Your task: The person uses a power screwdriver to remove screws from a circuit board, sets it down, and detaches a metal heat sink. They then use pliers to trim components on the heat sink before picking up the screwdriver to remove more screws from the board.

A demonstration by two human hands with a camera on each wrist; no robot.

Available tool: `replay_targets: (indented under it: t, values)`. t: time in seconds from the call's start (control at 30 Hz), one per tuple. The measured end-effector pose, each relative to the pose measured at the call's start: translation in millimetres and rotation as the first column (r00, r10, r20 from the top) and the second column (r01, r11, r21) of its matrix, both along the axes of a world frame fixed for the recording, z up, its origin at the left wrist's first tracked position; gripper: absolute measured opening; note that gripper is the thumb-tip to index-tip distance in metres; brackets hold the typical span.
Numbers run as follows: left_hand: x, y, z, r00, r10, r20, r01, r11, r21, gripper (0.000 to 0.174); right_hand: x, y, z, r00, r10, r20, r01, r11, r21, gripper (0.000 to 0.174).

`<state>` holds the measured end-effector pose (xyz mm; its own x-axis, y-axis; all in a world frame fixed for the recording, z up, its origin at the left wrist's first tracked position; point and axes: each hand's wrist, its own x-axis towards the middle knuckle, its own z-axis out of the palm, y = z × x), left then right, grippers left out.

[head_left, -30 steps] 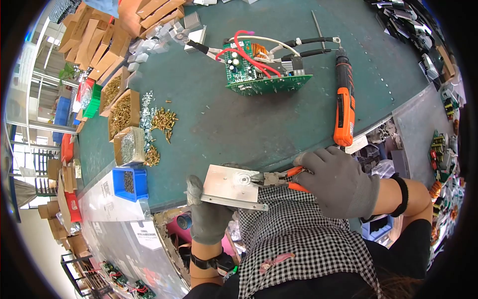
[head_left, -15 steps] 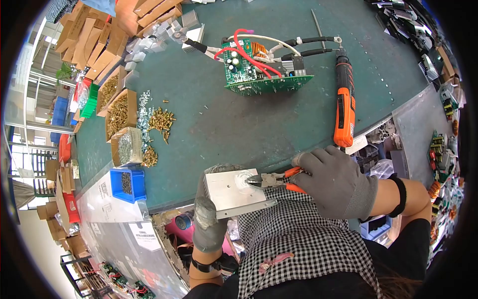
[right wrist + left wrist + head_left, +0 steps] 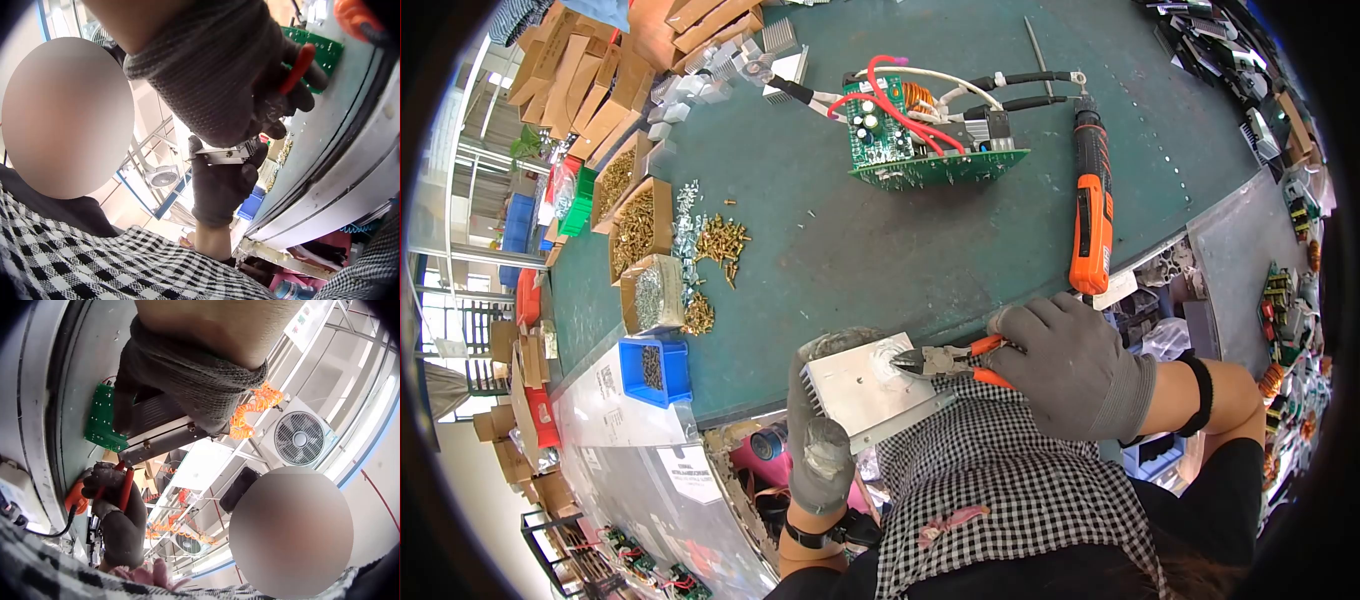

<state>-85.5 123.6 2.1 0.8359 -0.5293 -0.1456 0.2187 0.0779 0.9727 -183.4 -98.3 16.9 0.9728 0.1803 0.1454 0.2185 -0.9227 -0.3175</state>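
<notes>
Bench: the circuit board stands at the far centre. The power screwdriver lies to its right, running lengthwise toward the near edge. Boxes of screws line the left side, with loose screws just right of them and a bin nearer, at the bench edge. At the near edge, the left hand holds the metal plate from below. The pliers, in the right hand, reach in from the right, tips on the plate.
</notes>
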Motion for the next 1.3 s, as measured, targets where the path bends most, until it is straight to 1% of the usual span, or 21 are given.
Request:
replay_targets:
  t: [0.07, 0.17, 0.27, 0.4, 0.5, 0.6, 0.7, 0.77, 0.8, 0.87, 0.97, 1.07, 1.13, 1.2, 1.23, 1.3]
  values:
    - [1.3, 1.9, 0.9, 1.0, -0.022, -0.013, 0.022, 1.0, 0.009, 0.098, -0.1, 0.8, -0.7, 1.0, -0.003, 0.0, 0.003, 1.0, 0.007, 0.025]
    - [-0.5, 0.2, 3.7, 1.0, -0.016, -0.003, 0.016, 0.999, -0.038, 0.097, -0.4, 1.7, -0.3, 1.0, 0.003, 0.004, -0.003, 1.0, 0.03, 0.025]
    - [-3.2, 0.0, 5.8, 1.0, 0.006, -0.029, -0.009, 0.996, -0.084, 0.097, -0.5, 1.4, -0.6, 1.0, 0.013, 0.018, -0.014, 0.998, 0.058, 0.025]
    - [-7.8, -1.5, 8.0, 0.999, 0.028, 0.027, -0.026, 0.996, -0.09, 0.098, -0.9, 2.1, -1.6, 0.999, 0.015, 0.049, -0.019, 0.998, 0.062, 0.027]
    - [-8.4, -0.6, 7.6, 0.999, 0.023, 0.037, -0.02, 0.996, -0.083, 0.099, -0.9, -1.0, 5.2, 0.997, 0.063, -0.039, -0.062, 0.998, 0.023, 0.025]
    - [-9.4, -1.0, 6.8, 0.997, 0.029, 0.075, -0.023, 0.996, -0.082, 0.099, -1.0, 2.7, 0.4, 0.999, 0.02, 0.025, -0.022, 0.994, 0.107, 0.027]
    - [-11.5, -1.1, 4.6, 0.992, 0.048, 0.115, -0.039, 0.996, -0.08, 0.099, -2.3, 6.6, -2.2, 0.998, -0.015, 0.056, 0.011, 0.997, 0.08, 0.026]
    - [-12.3, -0.4, 3.8, 0.989, 0.051, 0.14, -0.043, 0.997, -0.056, 0.099, -2.2, 6.0, 0.4, 0.999, -0.001, 0.038, 0.0, 1.0, 0.025, 0.023]
    - [-12.8, -0.2, 4.1, 0.992, 0.061, 0.111, -0.054, 0.996, -0.065, 0.1, -2.2, 5.8, 1.4, 1.0, 0.005, 0.029, -0.005, 1.0, -0.002, 0.022]
    - [-13.7, 0.1, 5.2, 0.995, 0.081, 0.054, -0.076, 0.994, -0.084, 0.102, -2.1, 6.0, 0.6, 1.0, 0.012, 0.026, -0.012, 1.0, 0.009, 0.021]
    - [-13.2, -2.4, 5.6, 0.978, 0.033, 0.205, -0.019, 0.997, -0.069, 0.108, -1.9, 4.4, 3.1, 1.0, 0.019, -0.012, -0.019, 0.998, 0.052, 0.021]
    - [-17.4, -7.1, -1.2, 0.932, 0.11, 0.347, -0.064, 0.988, -0.14, 0.112, -2.6, 3.7, 3.9, 0.999, 0.025, -0.031, -0.023, 0.997, 0.072, 0.02]
    - [-18.0, 2.7, -3.5, 0.87, 0.031, 0.491, -0.089, 0.992, 0.094, 0.109, -3.4, 3.7, 3.7, 0.998, 0.047, -0.031, -0.045, 0.996, 0.075, 0.019]
    - [-12.0, 8.0, -5.9, 0.901, 0.016, 0.433, -0.055, 0.996, 0.077, 0.107, -5.4, 5.0, 3.4, 0.996, 0.088, -0.028, -0.085, 0.993, 0.08, 0.017]
    - [-5.8, 6.7, -7.6, 0.953, 0.037, 0.302, -0.019, 0.998, -0.063, 0.104, -6.7, 6.9, 3.5, 0.995, 0.097, -0.023, -0.096, 0.993, 0.064, 0.016]
    - [2.5, 13.9, -16.7, 0.988, 0.012, 0.156, -0.001, 0.998, -0.069, 0.098, -10.2, 13.0, 3.4, 0.994, 0.108, -0.009, -0.107, 0.994, 0.036, 0.016]
